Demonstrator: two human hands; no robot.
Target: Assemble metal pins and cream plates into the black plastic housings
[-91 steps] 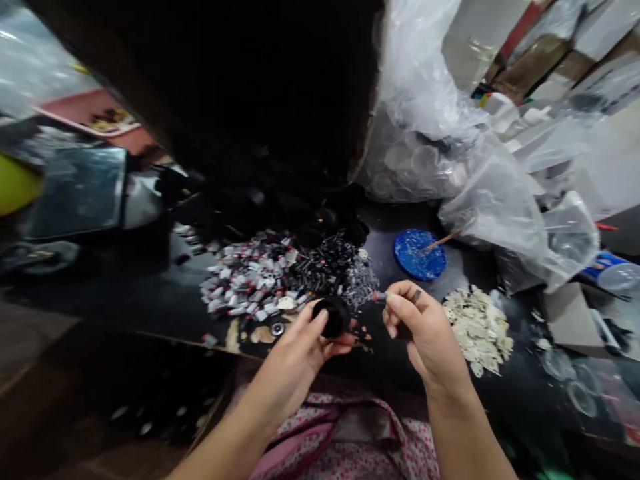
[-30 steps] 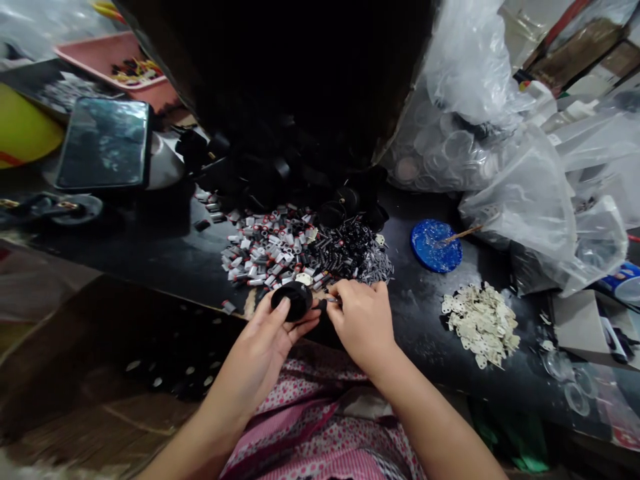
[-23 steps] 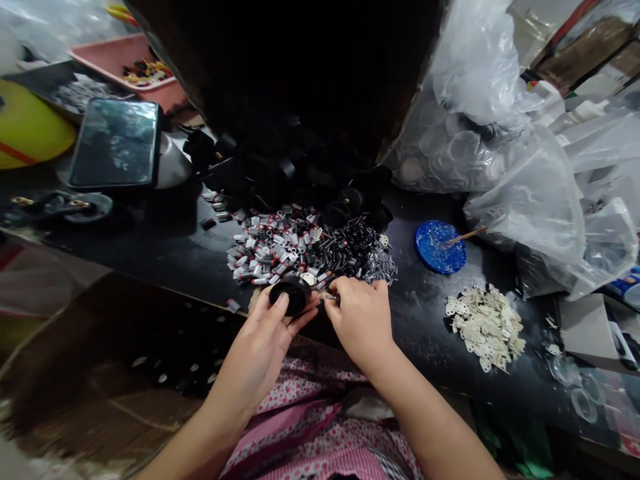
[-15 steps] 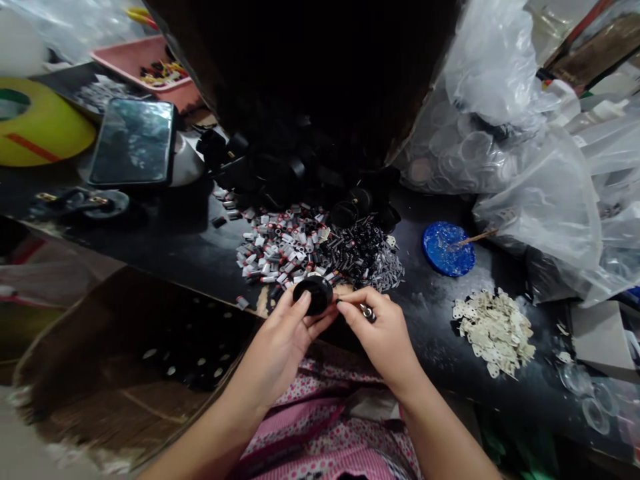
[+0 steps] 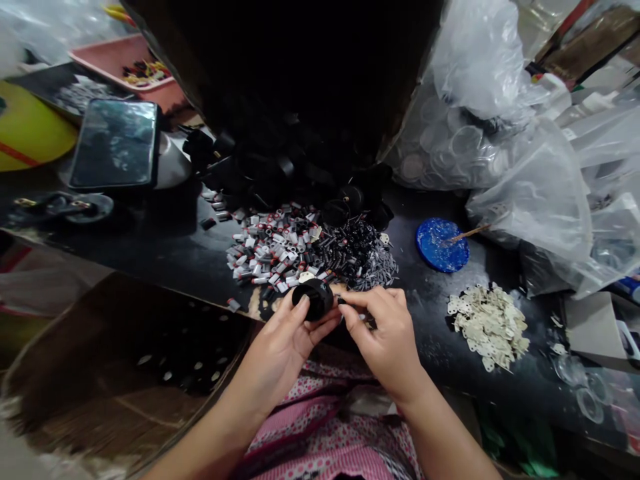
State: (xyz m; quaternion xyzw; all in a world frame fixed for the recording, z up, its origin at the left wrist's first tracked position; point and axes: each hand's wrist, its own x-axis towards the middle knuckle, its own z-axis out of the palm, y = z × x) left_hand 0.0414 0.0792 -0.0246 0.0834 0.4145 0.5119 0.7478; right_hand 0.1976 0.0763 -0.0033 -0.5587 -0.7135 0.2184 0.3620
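My left hand (image 5: 285,330) is closed around a round black plastic cup (image 5: 316,300), thumb at its rim and fingers beneath, its open side tilted up. At the cup's right side my right hand (image 5: 383,327) pinches a small black part (image 5: 341,301) between thumb and forefinger. A dark, shiny piece is partly hidden in the right palm; its kind cannot be made out. Just beyond the hands lie a pile of small grey-and-white sleeves (image 5: 273,250) with red ends, a heap of black springs (image 5: 345,247) and small grey pins (image 5: 380,267).
To the right are a blue lid (image 5: 443,245) with paste and a stick, and a heap of cream plates (image 5: 487,327). Plastic bags (image 5: 535,187) stand behind them. A phone-like slab (image 5: 116,143) leans at left. A large open sack (image 5: 95,380) sits below the table edge.
My right fingers have turned slightly, so the shiny piece in the palm shows less. The cup has tilted a little. The whole view has shifted, with the table things sliding left.
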